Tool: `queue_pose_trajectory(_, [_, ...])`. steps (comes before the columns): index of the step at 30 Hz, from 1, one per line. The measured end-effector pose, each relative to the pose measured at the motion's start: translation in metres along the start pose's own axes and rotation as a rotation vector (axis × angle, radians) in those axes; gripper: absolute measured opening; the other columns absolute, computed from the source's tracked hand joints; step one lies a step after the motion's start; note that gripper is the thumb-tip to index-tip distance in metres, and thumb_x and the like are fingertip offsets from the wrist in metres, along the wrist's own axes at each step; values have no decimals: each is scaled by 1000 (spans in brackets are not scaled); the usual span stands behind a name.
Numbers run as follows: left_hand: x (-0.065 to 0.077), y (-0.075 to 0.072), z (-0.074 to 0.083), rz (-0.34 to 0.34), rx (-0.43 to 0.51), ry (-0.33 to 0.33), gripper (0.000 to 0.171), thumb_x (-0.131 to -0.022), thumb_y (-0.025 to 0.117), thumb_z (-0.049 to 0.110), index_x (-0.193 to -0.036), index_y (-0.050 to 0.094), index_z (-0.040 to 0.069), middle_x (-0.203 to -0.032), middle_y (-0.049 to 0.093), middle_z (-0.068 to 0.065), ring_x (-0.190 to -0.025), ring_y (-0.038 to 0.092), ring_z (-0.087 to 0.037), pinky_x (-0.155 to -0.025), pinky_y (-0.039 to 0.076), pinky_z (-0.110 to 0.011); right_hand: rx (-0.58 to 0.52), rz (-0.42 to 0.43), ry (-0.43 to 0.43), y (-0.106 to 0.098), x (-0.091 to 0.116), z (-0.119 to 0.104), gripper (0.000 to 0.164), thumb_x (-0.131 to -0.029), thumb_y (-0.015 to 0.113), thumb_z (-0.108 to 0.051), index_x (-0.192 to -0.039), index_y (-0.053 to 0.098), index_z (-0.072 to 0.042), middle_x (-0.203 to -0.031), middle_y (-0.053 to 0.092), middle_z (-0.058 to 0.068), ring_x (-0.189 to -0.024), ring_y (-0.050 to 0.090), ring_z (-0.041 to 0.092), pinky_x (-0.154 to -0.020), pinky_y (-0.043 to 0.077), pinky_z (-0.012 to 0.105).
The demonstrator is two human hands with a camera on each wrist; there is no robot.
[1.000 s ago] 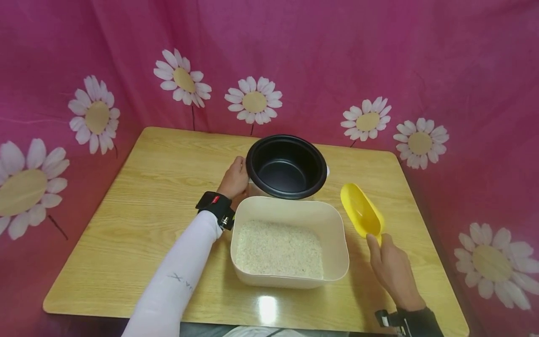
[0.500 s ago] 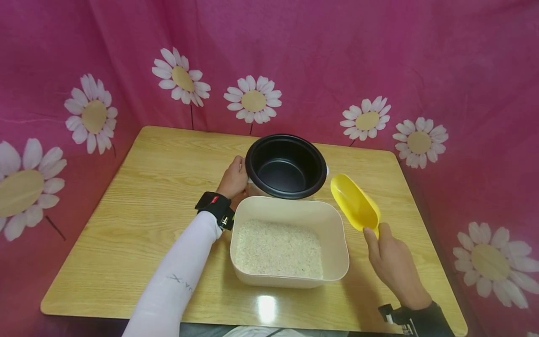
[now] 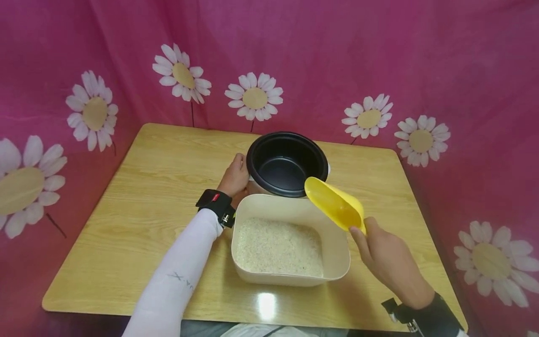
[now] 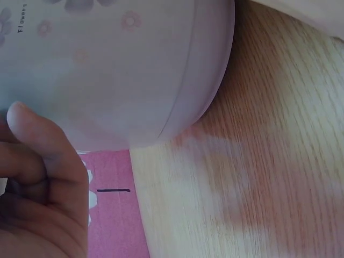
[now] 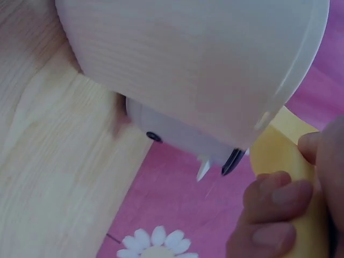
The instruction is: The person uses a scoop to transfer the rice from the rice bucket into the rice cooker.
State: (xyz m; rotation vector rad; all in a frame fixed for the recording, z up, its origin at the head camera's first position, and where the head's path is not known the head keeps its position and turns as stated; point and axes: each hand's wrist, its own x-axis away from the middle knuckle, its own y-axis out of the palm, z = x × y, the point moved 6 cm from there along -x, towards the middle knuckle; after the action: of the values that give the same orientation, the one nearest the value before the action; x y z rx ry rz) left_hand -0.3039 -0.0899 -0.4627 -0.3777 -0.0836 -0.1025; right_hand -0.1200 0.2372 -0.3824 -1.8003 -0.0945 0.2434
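Note:
My right hand (image 3: 389,257) grips the handle of a yellow scoop (image 3: 337,203). The scoop's hollow faces up, and no grains show in it. It is held over the right back corner of a cream bin (image 3: 290,281), its tip near the rim of a black pot (image 3: 286,171). Pale grains like rice (image 3: 278,248) cover the bin's bottom. The pot sits in a pale, flower-printed rice cooker (image 4: 123,70) behind the bin. At the cooker's left side, my left hand (image 3: 235,178) holds on with curled fingers; its handle is mostly hidden.
Everything stands on a wooden table (image 3: 160,187) with rounded corners. A pink cloth (image 3: 303,61) printed with white daisies hangs along the back and both sides. The bin's back wall is close against the cooker's front.
My right hand has swung the scoop leftward, from beside the bin to over its back right corner. The left hand, cooker and bin keep their places.

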Motion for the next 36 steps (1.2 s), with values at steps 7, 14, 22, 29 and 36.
queue_pose_trajectory(7, [-2, -2, 6, 22, -44, 32, 48, -114, 29, 41, -141, 50, 7, -122, 62, -20, -98, 62, -32, -81, 51, -37, 82, -101, -73, -1, -10, -19, 31, -105, 59, -36, -104, 51, -6, -65, 42, -2, -51, 36, 11, -50, 31, 22])
queue_pose_trajectory(14, [0, 0, 9, 6, 43, 18, 46, -113, 31, 43, -130, 53, 6, -97, 58, -14, -72, 57, -21, -66, 50, -29, 167, -102, -171, 1, -16, -39, 33, -100, 66, -39, -105, 52, -9, -64, 40, -3, -49, 34, 11, -49, 29, 22])
queue_pose_trajectory(22, [-3, 0, 10, 21, 16, 27, 46, -114, 30, 42, -130, 53, 6, -97, 59, -16, -74, 59, -23, -69, 51, -31, 227, -116, -200, 1, -17, -44, 40, -98, 69, -43, -115, 53, -10, -63, 40, -4, -47, 30, 11, -47, 27, 22])
queue_pose_trajectory(29, [1, -1, 8, 46, -65, 24, 48, -114, 30, 39, -142, 52, 7, -139, 62, -18, -127, 59, -34, -112, 46, -50, 310, -127, -248, -2, -16, -52, 43, -98, 69, -42, -119, 50, -9, -58, 37, -5, -43, 27, 11, -45, 23, 22])
queue_pose_trajectory(36, [4, -1, 5, 77, -95, 29, 47, -113, 31, 39, -141, 54, 8, -138, 63, -18, -126, 60, -35, -112, 45, -52, 326, -155, -290, 0, -16, -62, 36, -98, 69, -41, -105, 49, -12, -56, 36, -6, -41, 29, 12, -44, 26, 21])
